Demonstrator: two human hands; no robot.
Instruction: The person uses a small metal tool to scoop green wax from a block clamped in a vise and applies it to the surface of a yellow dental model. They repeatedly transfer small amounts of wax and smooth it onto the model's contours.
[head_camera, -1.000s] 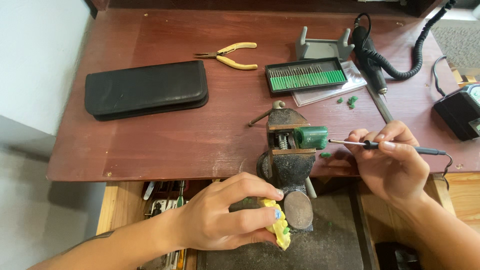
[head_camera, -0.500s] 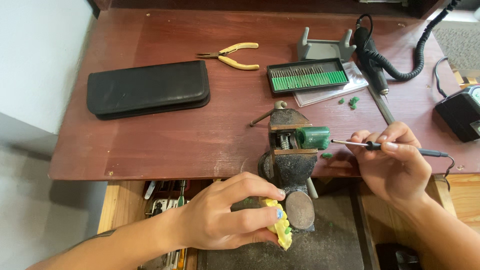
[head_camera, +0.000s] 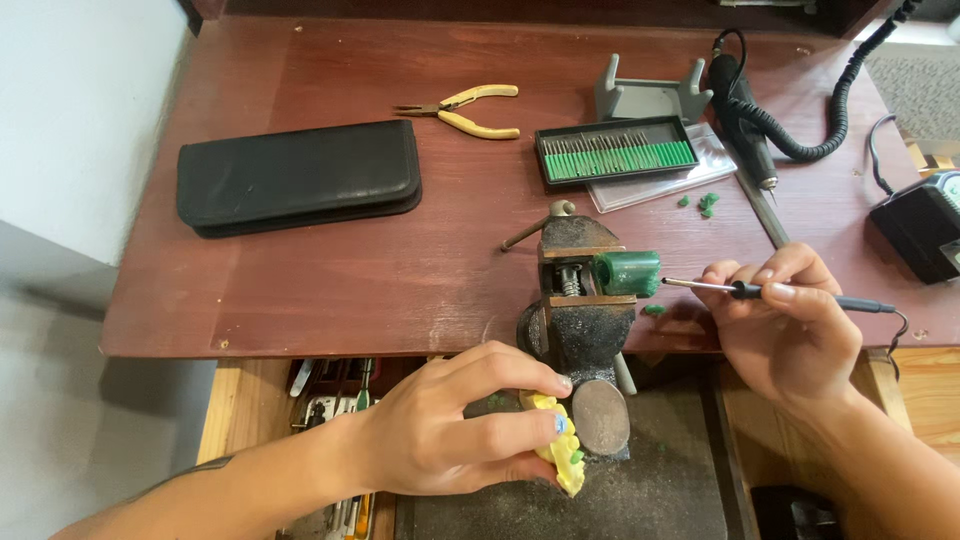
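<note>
Nothing had shifted since a second ago: my left hand (head_camera: 450, 435) still pinched the yellow dental cast (head_camera: 556, 458) beside the vise (head_camera: 580, 310), my right hand (head_camera: 790, 325) gripping the slender tool (head_camera: 775, 293).

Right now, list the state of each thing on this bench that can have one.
Black case: closed, lying flat.
Yellow-handled pliers: handles apart.
Bur box: open.
Bench vise: clamped on a green block.
Thin tool: held in the right hand.
Yellow dental cast: held in the left hand.
</note>
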